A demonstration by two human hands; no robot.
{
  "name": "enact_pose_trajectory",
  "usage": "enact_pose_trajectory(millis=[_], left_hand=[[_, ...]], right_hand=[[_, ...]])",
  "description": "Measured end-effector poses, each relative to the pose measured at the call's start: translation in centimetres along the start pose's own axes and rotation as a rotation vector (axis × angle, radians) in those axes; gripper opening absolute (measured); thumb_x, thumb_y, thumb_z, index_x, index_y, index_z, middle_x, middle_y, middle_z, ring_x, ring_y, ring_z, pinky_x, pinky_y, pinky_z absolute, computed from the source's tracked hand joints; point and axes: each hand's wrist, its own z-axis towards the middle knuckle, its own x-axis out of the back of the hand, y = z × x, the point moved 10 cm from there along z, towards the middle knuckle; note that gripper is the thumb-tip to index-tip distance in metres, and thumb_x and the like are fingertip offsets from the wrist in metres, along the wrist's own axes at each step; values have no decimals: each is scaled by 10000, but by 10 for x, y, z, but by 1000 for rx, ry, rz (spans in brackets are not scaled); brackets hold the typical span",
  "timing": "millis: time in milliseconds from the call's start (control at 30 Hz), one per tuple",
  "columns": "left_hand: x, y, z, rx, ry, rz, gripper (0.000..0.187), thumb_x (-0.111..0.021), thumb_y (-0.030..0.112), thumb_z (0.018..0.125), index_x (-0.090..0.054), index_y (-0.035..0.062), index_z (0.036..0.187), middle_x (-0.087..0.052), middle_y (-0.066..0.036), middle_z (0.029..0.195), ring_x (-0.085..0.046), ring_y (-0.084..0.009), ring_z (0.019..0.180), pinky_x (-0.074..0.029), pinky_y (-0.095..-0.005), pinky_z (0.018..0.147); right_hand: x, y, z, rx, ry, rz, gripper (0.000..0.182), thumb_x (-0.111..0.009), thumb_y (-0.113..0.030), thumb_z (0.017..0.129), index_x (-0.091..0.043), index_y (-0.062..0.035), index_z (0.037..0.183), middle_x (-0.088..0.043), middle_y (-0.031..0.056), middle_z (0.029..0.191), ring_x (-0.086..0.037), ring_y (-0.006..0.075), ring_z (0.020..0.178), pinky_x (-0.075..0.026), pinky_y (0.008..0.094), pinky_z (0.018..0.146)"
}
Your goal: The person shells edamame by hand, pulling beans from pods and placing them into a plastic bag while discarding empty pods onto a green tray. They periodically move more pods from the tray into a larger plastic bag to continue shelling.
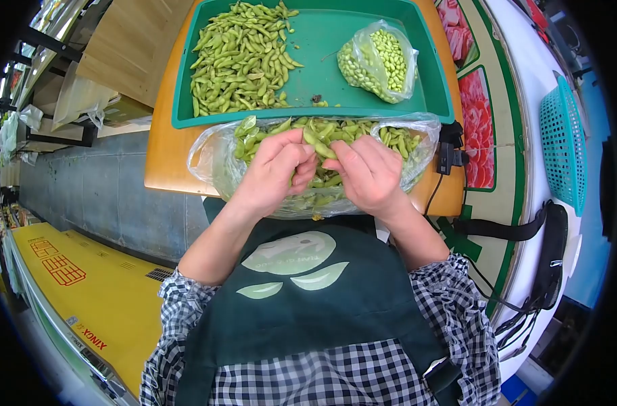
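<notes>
Head view: left hand (274, 169) and right hand (370, 170) pinch green pod (319, 143) in narrow fingertip grips, above clear bag (426, 134) beside tray (315, 51). Light, even thumb pressure near pod's seam seems best; low hands should limit spills.

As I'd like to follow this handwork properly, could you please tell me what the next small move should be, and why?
Probably press the pod open with the fingertips: the left hand and right hand grip it near opposite ends, and shelled beans fill a bag in the tray.
</notes>
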Motion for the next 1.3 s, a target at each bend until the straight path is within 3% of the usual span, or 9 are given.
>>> enact_pose_trajectory(millis=[167,433,667,767,833,933,1167,1233,1300], left_hand=[[8,-3,4,-58,65,13,115,-413,69,847,-498,23,785,-424,-9,602,-366,-79,470,-272,-219,400],[14,-5,3,-135,164,-47,102,-424,69,803,-488,27,736,-431,-20,560,-374,-93,439,-281,-224,388],[8,-7,5,-112,118,60,112,-450,63,758,-522,-1,700,-459,-45,532,-396,-115,431,-296,-244,401],[7,-9,6,-90,104,48,111,-455,62,748,-528,-11,708,-448,-50,510,-400,-128,429,-304,-259,405],[9,-12,6,-63,117,38,110,-457,64,745,-528,-17,721,-438,-52,499,-402,-135,429,-307,-265,406],[12,-18,8,-3,111,-49,121,-458,64,743,-527,-34,755,-448,-68,515,-394,-146,421,-303,-269,400],[13,-28,12,88,104,-89,136,-469,69,728,-527,-53,747,-466,-90,548,-365,-143,404,-296,-269,387],[17,-29,12,99,132,-41,133,-474,70,723,-529,-50,717,-462,-88,539,-362,-137,402,-294,-265,384],[18,-27,13,77,121,57,145,-485,72,716,-518,-33,622,-448,-76,514,-356,-123,397,-287,-259,375]], right_hand=[[-4,-8,0,14,-24,-67,232,-721,-111,713,-592,20,855,-496,57,643,-522,202,526,-409,303,434],[-25,29,-17,-529,-58,475,168,-607,-135,874,-577,9,790,-507,139,599,-534,301,526,-412,380,487],[-35,22,-8,-438,-301,443,301,-531,-204,938,-494,8,728,-486,139,590,-522,293,521,-396,379,488],[-53,36,-27,-659,-253,797,363,-459,-299,984,-486,-16,758,-414,69,535,-421,196,443,-333,326,436],[-89,30,-68,-1250,-353,1481,404,-400,-384,1001,-483,-47,792,-340,-15,524,-291,93,429,-246,256,411],[-91,23,-72,-1348,-339,1614,404,-405,-410,995,-480,-66,796,-308,-61,540,-233,45,442,-191,210,418],[-94,22,-78,-1425,-363,1643,429,-356,-377,1014,-496,-46,780,-372,-26,528,-283,73,417,-238,217,399],[-77,40,-56,-1018,-403,1032,460,-369,-387,1009,-514,-42,740,-442,-7,532,-371,84,430,-287,226,410],[-71,42,-50,-953,-456,926,464,-400,-389,997,-540,-18,756,-475,21,538,-429,104,464,-333,249,441]])
